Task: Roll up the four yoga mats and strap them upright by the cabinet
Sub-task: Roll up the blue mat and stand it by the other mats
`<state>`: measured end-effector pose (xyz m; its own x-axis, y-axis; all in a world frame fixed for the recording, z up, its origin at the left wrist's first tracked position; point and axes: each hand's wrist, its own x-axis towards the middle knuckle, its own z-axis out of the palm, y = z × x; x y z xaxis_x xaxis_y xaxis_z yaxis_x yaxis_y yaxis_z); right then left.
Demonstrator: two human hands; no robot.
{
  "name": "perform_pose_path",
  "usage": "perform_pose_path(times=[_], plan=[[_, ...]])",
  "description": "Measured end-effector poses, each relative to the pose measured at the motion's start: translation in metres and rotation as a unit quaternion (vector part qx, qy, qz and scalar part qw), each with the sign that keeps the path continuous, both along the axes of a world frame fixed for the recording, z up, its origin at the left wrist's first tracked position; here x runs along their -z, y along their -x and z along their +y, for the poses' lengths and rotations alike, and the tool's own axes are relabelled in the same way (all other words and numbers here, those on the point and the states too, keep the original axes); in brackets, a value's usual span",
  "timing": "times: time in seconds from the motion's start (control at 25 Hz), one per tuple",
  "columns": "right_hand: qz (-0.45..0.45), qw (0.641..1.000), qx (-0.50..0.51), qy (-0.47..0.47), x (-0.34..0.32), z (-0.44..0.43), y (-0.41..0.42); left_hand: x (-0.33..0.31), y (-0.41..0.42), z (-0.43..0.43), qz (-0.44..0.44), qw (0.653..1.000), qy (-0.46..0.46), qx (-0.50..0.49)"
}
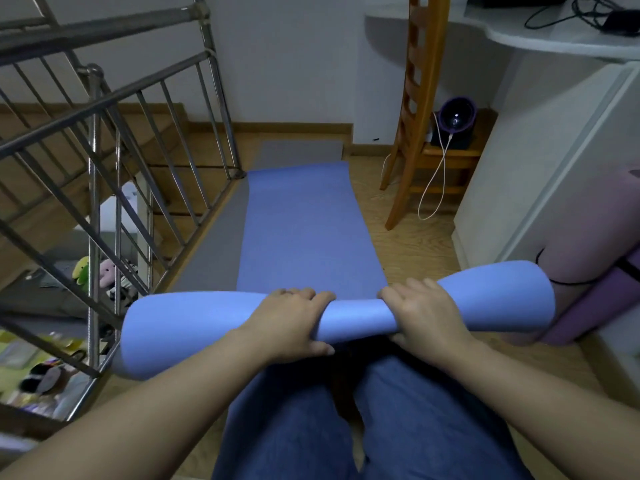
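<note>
— Both hands are gripping the rolled end of the blue mat (194,327). The left hand (294,320) and the right hand (426,313) are sitting near each other at its middle, with fingers curling over the top and thumbs tucking under the near side. Each grip is closing hard enough that the roll is pinching in there and flaring at both ends.

— Where is the rest of it lying?

— It is stretching away flat across the floor (415,244) towards the far wall. It is lying on a grey mat (221,244), which is showing along its left and far edges.

— What is being hidden?

— The right thumb is mostly tucking out of sight under the roll, and jeans (294,427) are covering the floor nearest the camera. Purple rolls (595,306) are resting at the foot of the white cabinet (540,185). They are blurred and cut off at the right, so I cannot tell their number.

— And around it?

— A metal railing (104,133) is crowding the roll's left end. A wooden chair (415,98) is standing right of the mat's far end, with a white cable (436,181) hanging beside it.
</note>
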<state>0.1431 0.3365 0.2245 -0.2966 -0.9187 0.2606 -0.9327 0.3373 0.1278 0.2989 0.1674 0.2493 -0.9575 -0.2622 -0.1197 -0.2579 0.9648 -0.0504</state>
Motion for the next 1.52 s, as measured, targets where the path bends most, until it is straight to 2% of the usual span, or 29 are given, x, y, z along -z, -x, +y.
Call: perform_pose_path(times=[0.04,0.16,0.24,0.32,0.52,0.72,0.88,1.0,1.16,1.36,1.44,1.52], plan=[[-0.006,1.000,0.000,0.006,0.010,0.008,-0.006,0.003,-0.001,0.004,0.011,1.000,-0.003,0.004],[0.002,1.000,0.010,0.005,0.019,0.022,-0.022,0.019,-0.008,0.015,0.139,0.984,0.077,0.082],[0.000,1.000,0.017,0.019,0.010,0.016,-0.021,0.031,-0.010,0.024,0.209,0.968,0.064,0.122],[-0.023,0.999,0.026,0.014,0.007,0.014,-0.017,0.045,-0.012,0.034,0.228,0.965,0.045,0.125],[-0.098,0.989,0.052,-0.097,0.031,0.029,-0.030,0.060,-0.011,0.045,0.184,0.977,0.080,0.075],[-0.060,0.997,0.021,-0.043,0.030,0.030,-0.038,0.064,-0.041,0.063,0.198,0.978,0.059,0.016],[-0.027,0.999,-0.037,-0.009,0.030,0.038,-0.031,0.069,-0.050,0.054,0.205,0.978,0.031,0.029],[-0.033,0.999,-0.034,-0.002,0.027,0.039,-0.026,0.056,-0.029,0.045,0.202,0.978,0.030,0.036],[-0.049,0.999,0.003,-0.017,0.028,0.040,-0.027,0.048,-0.014,0.043,0.154,0.987,0.002,0.036],[-0.169,0.976,0.071,-0.116,0.024,0.044,-0.038,0.047,-0.022,0.061,0.015,0.996,-0.074,-0.044],[-0.232,0.952,0.082,-0.184,0.019,0.048,-0.033,0.047,-0.024,0.063,-0.026,0.987,-0.135,-0.077],[-0.289,0.923,0.091,-0.238,0.014,0.046,-0.027,0.043,-0.027,0.060,-0.030,0.977,-0.186,-0.099]])
